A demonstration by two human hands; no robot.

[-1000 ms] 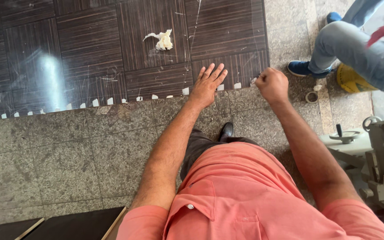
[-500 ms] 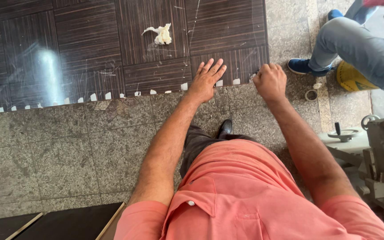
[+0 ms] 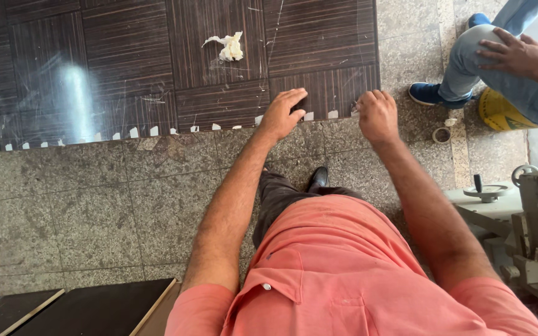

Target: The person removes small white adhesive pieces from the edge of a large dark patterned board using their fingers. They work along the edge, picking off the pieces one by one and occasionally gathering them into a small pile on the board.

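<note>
My left hand (image 3: 283,112) lies flat, fingers together, on the near edge of a dark striped floor tile (image 3: 325,87). My right hand (image 3: 377,114) is curled at the same tile's right corner, its fingertips on the edge by a small white spacer (image 3: 332,114). Whether it pinches anything is hidden. A row of white spacers (image 3: 133,132) runs along the seam between the dark tiles and the grey speckled stone floor (image 3: 94,205). A crumpled white rag (image 3: 228,46) lies on the dark tiles beyond my hands.
Another person crouches at the upper right: a blue-jeaned knee (image 3: 481,50), a hand (image 3: 515,56) on it, a blue shoe (image 3: 434,94). A yellow object (image 3: 499,112) and small ring (image 3: 441,135) lie nearby. A grey tool (image 3: 530,211) stands right. Dark boards (image 3: 88,311) lie at the lower left.
My left hand has gone from spread, raised fingers to lying flat with fingers together on the tile edge. My right hand stayed at the tile's corner. The other person's hand came onto the knee.
</note>
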